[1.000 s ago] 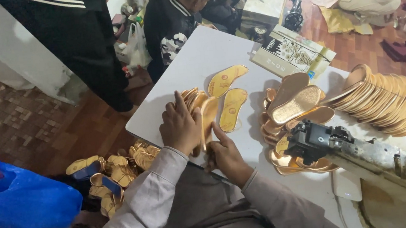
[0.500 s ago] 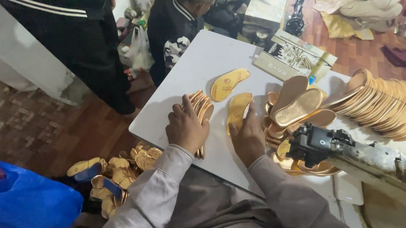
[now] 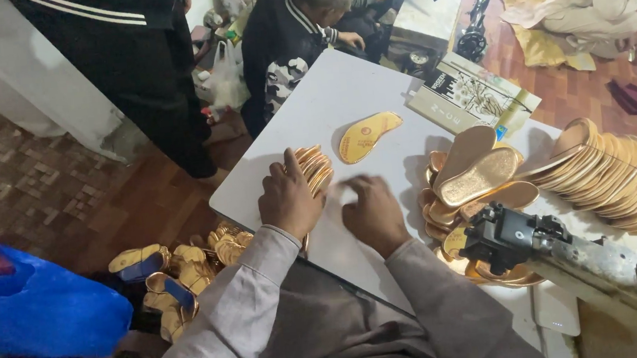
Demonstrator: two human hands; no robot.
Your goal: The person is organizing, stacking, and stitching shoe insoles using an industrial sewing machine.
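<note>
My left hand (image 3: 288, 200) rests on top of a fanned stack of gold shoe insoles (image 3: 316, 165) at the near-left edge of the white table (image 3: 341, 91), fingers curled over it. My right hand (image 3: 372, 211) lies beside it on the table, palm down, its fingers against the right side of the stack; what is under it is hidden. One loose yellow insole (image 3: 369, 135) lies flat just beyond both hands.
A heap of gold insoles (image 3: 478, 179) and a long fanned row of them (image 3: 629, 172) sit at the right. A black machine (image 3: 543, 247) juts in near right. A printed box (image 3: 474, 94) lies beyond. Gold sandals (image 3: 180, 278) litter the floor; people sit and stand past the table.
One of the two loose insoles beyond my hands is gone from its spot. My right hand reached out to it, then drew back beside the stack under my left hand.
</note>
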